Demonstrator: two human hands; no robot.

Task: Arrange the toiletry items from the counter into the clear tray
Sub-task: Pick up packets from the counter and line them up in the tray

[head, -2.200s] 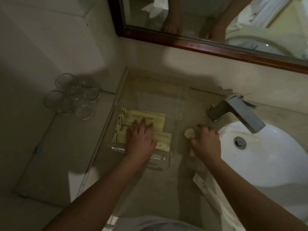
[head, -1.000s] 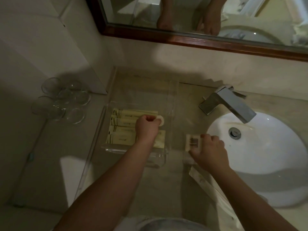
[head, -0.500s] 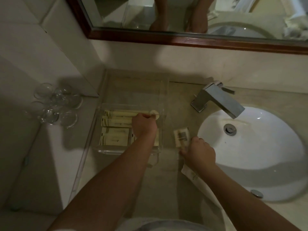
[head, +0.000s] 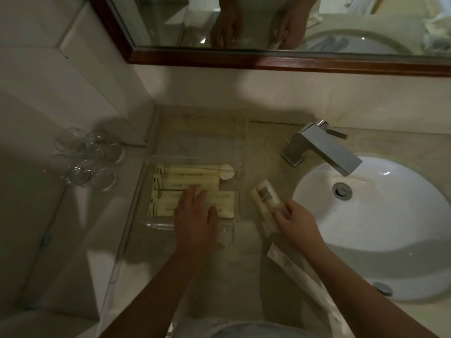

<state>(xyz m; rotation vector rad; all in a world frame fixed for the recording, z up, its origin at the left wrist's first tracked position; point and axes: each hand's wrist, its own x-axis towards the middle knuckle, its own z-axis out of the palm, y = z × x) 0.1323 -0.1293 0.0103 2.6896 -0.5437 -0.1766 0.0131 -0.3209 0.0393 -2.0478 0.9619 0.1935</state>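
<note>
- Here, the tray (head: 195, 132) sits on the counter (head: 266, 152), left of the sink (head: 380, 215) and tap (head: 322, 147).
- Three cream boxes (head: 185, 178) lie side by side in the tray's near part, long sides touching.
- A round soap (head: 227, 171) rests at the right end of the farthest box, inside the tray.
- Left hand (head: 195, 213): flat, palm down, fingers spread and loose, lying on the nearest box; it grips nothing.
- Right hand (head: 296, 220): fingers closed on the lower end of a small tube (head: 264, 196), which slants up and left, just right of the tray wall and outside it.
- Whether the tube touches the counter cannot be told.
- A long wrapped packet (head: 300, 274) lies on the counter under the right forearm, near the sink's rim.
- Glasses (head: 85, 157) stand clustered on the lower ledge, well left of the tray.
- Mirror (head: 268, 20) above reflects both hands.
</note>
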